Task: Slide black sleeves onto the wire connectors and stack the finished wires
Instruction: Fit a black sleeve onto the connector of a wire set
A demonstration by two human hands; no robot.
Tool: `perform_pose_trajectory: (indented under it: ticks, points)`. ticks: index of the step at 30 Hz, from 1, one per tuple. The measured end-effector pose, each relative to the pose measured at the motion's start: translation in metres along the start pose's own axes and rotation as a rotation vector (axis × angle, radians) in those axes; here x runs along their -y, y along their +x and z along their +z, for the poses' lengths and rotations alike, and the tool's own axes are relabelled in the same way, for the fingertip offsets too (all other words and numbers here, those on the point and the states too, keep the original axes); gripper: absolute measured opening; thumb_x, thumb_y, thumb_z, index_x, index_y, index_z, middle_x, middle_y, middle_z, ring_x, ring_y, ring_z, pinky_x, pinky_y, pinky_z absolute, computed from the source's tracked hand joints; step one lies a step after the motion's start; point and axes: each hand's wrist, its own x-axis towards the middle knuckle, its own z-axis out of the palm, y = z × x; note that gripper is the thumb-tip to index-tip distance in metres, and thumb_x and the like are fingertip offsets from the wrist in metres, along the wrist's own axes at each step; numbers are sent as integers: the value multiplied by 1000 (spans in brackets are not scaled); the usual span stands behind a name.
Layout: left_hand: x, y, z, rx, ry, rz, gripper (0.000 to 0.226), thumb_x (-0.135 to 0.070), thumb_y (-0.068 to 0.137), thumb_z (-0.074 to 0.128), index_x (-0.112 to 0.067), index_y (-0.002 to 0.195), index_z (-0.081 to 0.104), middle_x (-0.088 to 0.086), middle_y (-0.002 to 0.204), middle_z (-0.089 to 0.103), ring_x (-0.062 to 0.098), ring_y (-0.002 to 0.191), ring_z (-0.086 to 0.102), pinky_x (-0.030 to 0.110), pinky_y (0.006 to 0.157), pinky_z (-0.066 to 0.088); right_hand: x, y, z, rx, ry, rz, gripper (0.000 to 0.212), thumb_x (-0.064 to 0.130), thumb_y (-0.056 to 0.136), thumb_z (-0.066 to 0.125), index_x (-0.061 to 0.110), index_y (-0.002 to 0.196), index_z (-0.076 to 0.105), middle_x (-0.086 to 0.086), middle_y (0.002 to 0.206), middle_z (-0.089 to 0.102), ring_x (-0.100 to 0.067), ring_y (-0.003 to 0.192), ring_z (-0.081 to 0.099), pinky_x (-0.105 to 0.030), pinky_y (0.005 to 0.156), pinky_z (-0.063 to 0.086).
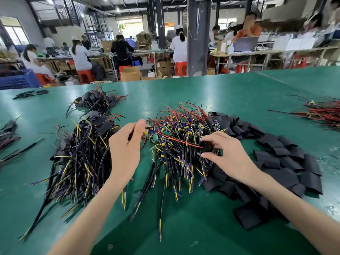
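Green matting covers the worktable (230, 92), and the task's things lie on it in three heaps. At the centre sits the heap of unsleeved wire assemblies (184, 126): small circuit boards with yellow and blue parts, red leads curling toward 12 o'clock, black-yellow-blue tails pointing toward 6 o'clock. Any marking on the boards is too small to read. At 3 o'clock, touching that heap, lies the heap of flat black sleeves (279, 155), spilling down toward 5 o'clock. At 9 o'clock lies the stack of sleeved wires (82, 144), with a smaller sleeved pile (97, 102) beyond it at 11 o'clock.

Over the left edge of the centre heap, the left hand (127, 151) is seen from its back. Its thumb and curled fingers pinch the dark lead of one wire assembly (150, 130), whose board with a copper coil shows just past the thumb tip. That assembly's red lead (180, 141) runs toward 3 o'clock, and its end reaches the mouth of a black sleeve (204, 145). The right hand (228, 153) pinches this sleeve between thumb and forefinger so that its mouth is open, the other fingers loosely fanned over the wires.

A bundle of red wires (323, 115) lies well apart at 2 o'clock. Off the table at 10 o'clock stands a blue slatted crate (18, 80) with dark contents that I cannot identify. On the floor at 12 o'clock stands an open cardboard box (130, 73), its inside hidden.
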Motion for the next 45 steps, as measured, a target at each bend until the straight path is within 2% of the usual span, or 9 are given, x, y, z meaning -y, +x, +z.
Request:
perform_pose_trajectory:
  ticks: [3,9,14,20,23,26,31,37,45]
  points:
    - [2,0,-1,-4,12,-9,45,-41,96,48,-12,62,51,-7,53,32,8,55,26,27,53,22,2,0,-1,-6,13,-7,38,13,76,76,18,112,65,4,102,58,-24,87,59,-40,85,50]
    - [1,-1,0,5,-21,-14,38,-37,96,50,-9,75,65,-9,54,39,6,55,30,27,55,27,3,-1,0,-13,40,-14,38,12,76,77,16,112,66,4,103,58,-23,87,59,-40,87,50]
    - [-6,-4,1,45,-69,27,21,-31,96,51,-30,83,68,-26,61,56,-7,60,47,7,60,32,3,0,0,-34,47,21,38,16,75,78,13,111,66,2,100,59,-17,89,59,-41,89,48]
    - [-7,-5,-1,74,-70,110,21,-33,95,49,-34,85,67,-22,68,57,-1,63,46,13,62,33,6,0,-2,-37,59,5,37,13,74,78,13,109,67,-1,98,59,-21,84,59,-43,85,49]
    - [-9,-7,0,101,-88,107,21,-29,95,50,-28,88,70,-22,68,58,-2,64,48,9,63,34,9,-1,-3,-42,55,-30,36,12,75,78,13,109,67,0,100,60,-16,85,58,-35,89,47]
    - [-12,-8,4,193,-98,48,16,-26,92,55,-23,92,71,-24,70,61,-5,68,52,5,66,35,14,-2,-3,-62,-35,-91,38,14,75,78,14,112,67,2,103,60,-13,93,57,-18,91,39]
    - [-14,-19,13,529,-150,-42,28,-10,84,69,-29,103,62,-15,71,57,2,66,48,12,66,38,19,-6,1,-74,-169,-148,44,16,79,74,13,121,62,1,109,60,-19,99,57,-26,90,41]
    - [-15,-30,26,525,-214,-135,4,-14,89,64,-16,85,63,-14,62,60,-4,48,44,6,48,32,23,-9,7,-76,-185,-218,37,8,74,77,9,109,65,-2,104,62,-17,99,54,-23,86,40]
    - [-21,-27,23,530,-388,-392,19,-21,91,61,-12,74,60,-2,53,57,5,38,27,13,37,22,24,-10,11,-89,-152,-225,33,6,74,76,9,105,65,0,100,63,-11,95,50,-25,80,41]
